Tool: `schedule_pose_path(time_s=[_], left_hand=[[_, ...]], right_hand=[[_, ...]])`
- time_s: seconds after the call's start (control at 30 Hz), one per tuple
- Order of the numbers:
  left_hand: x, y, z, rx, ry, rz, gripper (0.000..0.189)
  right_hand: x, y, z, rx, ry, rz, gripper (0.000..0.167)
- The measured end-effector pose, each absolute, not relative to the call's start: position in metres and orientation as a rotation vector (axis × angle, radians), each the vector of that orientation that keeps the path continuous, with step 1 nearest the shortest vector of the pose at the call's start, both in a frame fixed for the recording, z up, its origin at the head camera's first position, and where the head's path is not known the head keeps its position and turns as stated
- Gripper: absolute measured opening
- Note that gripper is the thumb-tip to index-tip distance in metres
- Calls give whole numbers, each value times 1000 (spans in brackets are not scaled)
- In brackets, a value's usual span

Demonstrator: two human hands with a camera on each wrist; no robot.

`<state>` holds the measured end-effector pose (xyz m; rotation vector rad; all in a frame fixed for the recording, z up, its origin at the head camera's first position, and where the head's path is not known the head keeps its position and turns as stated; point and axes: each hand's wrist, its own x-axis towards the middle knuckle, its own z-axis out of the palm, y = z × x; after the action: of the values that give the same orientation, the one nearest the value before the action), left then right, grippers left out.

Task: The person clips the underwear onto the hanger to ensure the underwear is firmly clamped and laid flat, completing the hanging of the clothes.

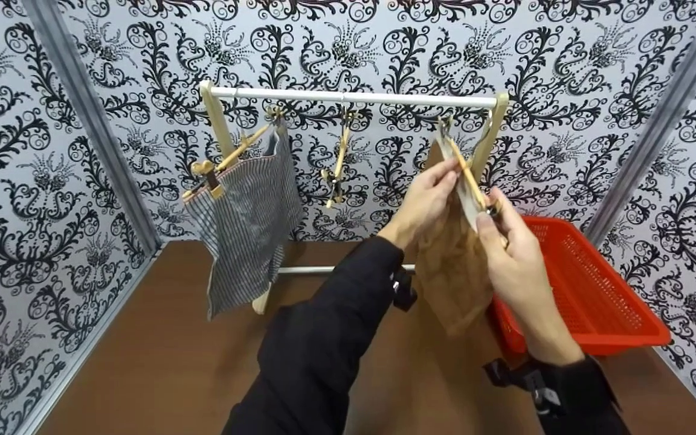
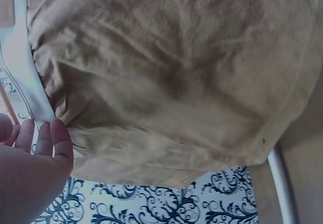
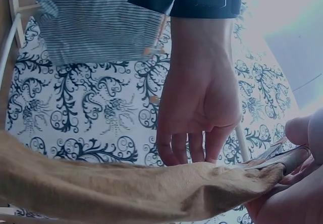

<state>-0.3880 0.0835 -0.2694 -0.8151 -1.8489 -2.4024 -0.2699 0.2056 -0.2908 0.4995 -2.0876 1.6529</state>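
- Left grip [image 1: 426, 196]: clamped, fingers and thumb pinching the top edge of the brown cloth [image 1: 454, 272] beside the wooden hanger [image 1: 467, 175].
- Right grip [image 1: 514, 244]: also clamped, thumb and fingertips closed about the clip [image 1: 493, 210] at the hanger's near end, with the cloth's top corner between them.
- The brown cloth hangs below both grips, along the hanger; a pale band [image 1: 466, 206] runs along its top, and the body is creased, its lower edge uneven.
- Just behind the grips stands the right post [image 1: 494, 130] of the rack, close to the hanger's far end.
- Below and to the right of the right grip, a red basket [image 1: 638, 305] with slotted walls sits on the brown surface [image 1: 142, 356]; the right forearm passes in front of its near left corner.
- Left of the left grip, a second hanger [image 1: 341, 160] with clips hangs from the white bar [image 1: 396, 98].
- Farther left, a grey striped cloth [image 1: 251, 211] with a reddish top edge hangs from another clip hanger.
- The left sleeve [image 1: 324, 326] hides part of the lower bar [image 1: 309, 270].
- Beyond everything, the wall [image 1: 384, 51] carries black scrollwork.
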Motion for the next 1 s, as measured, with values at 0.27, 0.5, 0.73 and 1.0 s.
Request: schedule_pose_path(time_s=[0.27, 0.5, 0.73, 1.0], left_hand=[[-396, 90, -248, -819, -1854, -2329, 42], [-405, 91, -247, -808, -1920, -2223, 41], [-412, 91, -256, -796, -2026, -2135, 42], [-413, 97, -257, -785, -2062, -2098, 42]], right_hand=[[-281, 207, -270, 526, -2028, 1711, 63], [-292, 209, -265, 515, -2065, 1721, 65], [-301, 211, -271, 512, -2096, 1743, 63], [-304, 217, -272, 492, -2124, 1715, 64]])
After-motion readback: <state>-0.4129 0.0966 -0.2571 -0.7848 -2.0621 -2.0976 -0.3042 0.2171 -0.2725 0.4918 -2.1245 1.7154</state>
